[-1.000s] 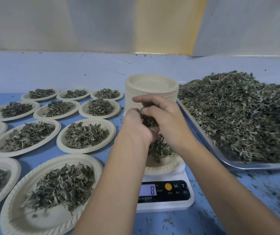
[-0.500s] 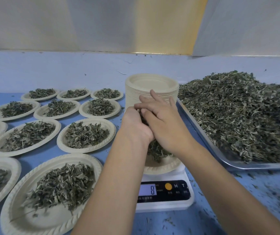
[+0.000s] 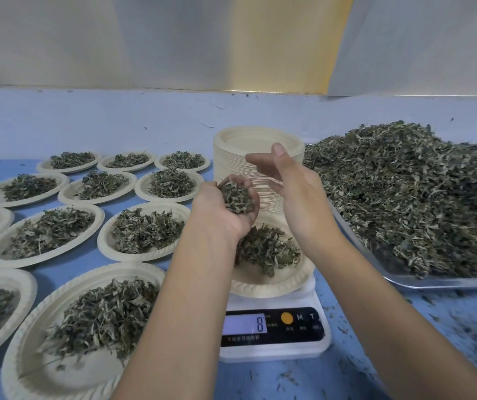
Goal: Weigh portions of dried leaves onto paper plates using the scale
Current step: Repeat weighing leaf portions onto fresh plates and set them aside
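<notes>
- Our hands have come apart since a moment ago. The right hand (image 3: 295,194) has lifted off the left hand (image 3: 222,217) and hangs open beside it, fingers straight.
- The left hand is palm up, its fingers (image 3: 256,197) curled round a clump of dried leaves (image 3: 235,197), just above the paper plate (image 3: 274,284).
- That plate sits on the scale (image 3: 274,350) and carries a small heap (image 3: 266,249). The display (image 3: 244,324) reads 8.
- Behind stands the stack of plates (image 3: 257,142). To the right we have the tray (image 3: 433,282), piled with loose leaves.
- Filled plates (image 3: 142,256) spread across the blue surface (image 3: 448,313) on our left.
</notes>
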Demonstrator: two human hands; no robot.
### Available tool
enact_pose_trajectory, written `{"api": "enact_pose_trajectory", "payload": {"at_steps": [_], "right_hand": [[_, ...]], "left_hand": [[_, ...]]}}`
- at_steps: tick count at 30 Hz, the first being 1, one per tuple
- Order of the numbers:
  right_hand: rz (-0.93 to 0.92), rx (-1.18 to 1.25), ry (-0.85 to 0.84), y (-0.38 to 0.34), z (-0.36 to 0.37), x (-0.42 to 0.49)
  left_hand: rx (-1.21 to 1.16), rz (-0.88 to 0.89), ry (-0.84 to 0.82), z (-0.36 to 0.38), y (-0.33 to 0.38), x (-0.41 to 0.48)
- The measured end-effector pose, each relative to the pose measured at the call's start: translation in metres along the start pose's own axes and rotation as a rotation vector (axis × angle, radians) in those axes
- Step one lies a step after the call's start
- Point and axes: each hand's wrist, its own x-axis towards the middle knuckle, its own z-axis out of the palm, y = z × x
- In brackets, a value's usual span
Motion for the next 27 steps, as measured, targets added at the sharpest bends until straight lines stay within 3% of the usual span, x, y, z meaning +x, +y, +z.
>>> {"api": "enact_pose_trajectory", "payload": {"at_steps": [3, 7, 11, 21, 24, 27], "right_hand": [[0.022, -0.218, 0.027, 0.008, -0.005, 0.004], [0.109, -0.559, -0.143, 0.016, -0.014, 0.007], [0.177, -0.706, -0.245, 0.015, -0.018, 0.005], [0.217, -0.732, -0.385, 0.013, -0.016, 0.002], [0.182, -0.714, -0.336, 0.015, -0.015, 0.004], [0.143, -0.602, -0.158, 0.017, -0.012, 0.005]], "left_hand": [[-0.037, 0.02, 0.024, -0.006, 0.011, -0.003], [-0.022, 0.042, 0.021, -0.011, 0.02, -0.006], [-0.006, 0.075, 0.03, -0.013, 0.021, -0.005], [0.013, 0.06, 0.039, -0.013, 0.02, -0.003], [0.007, 0.06, 0.04, -0.013, 0.019, -0.002], [-0.01, 0.062, 0.02, -0.01, 0.016, -0.002]]}}
